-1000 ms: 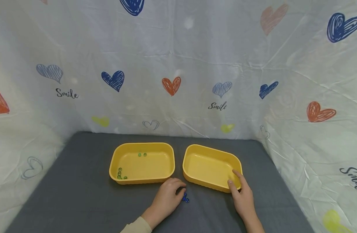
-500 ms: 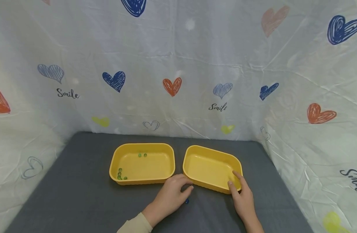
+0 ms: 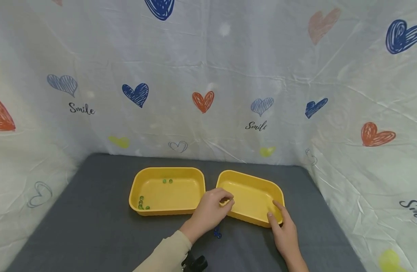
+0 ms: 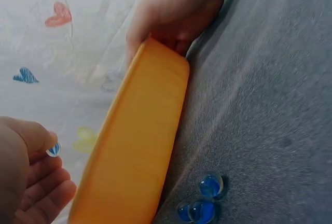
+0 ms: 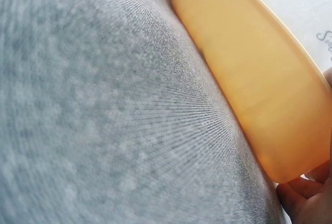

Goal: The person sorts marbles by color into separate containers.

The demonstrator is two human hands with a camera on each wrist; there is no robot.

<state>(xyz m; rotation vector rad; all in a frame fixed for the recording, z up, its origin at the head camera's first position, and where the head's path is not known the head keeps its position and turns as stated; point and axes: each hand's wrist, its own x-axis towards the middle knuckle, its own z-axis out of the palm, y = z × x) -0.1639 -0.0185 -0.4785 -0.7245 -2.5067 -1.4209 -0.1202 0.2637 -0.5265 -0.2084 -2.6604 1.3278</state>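
Observation:
My left hand [image 3: 212,207] is over the left end of the right yellow tray [image 3: 250,196]. Between its thumb and fingers it pinches a blue-streaked glass marble [image 4: 54,150], which the left wrist view shows above the rim. My right hand [image 3: 284,230] grips the same tray at its near right corner; in the right wrist view its fingers [image 5: 306,198] lie against the corner. Three blue marbles [image 4: 210,185] lie close together on the grey cloth, just in front of the tray. No marble shows inside the visible part of this tray.
To the left stands a second yellow tray [image 3: 171,196] with several green marbles [image 3: 141,203] along its left and far sides. A dark grey cloth [image 3: 93,226] covers the table. Behind and beside it hangs a white curtain [image 3: 181,56] printed with hearts. A black device [image 3: 195,262] sits at my left wrist.
From the blue marbles on the cloth, my left hand has moved up and right to the right tray's rim, carrying one marble. My right hand has kept its place on the tray.

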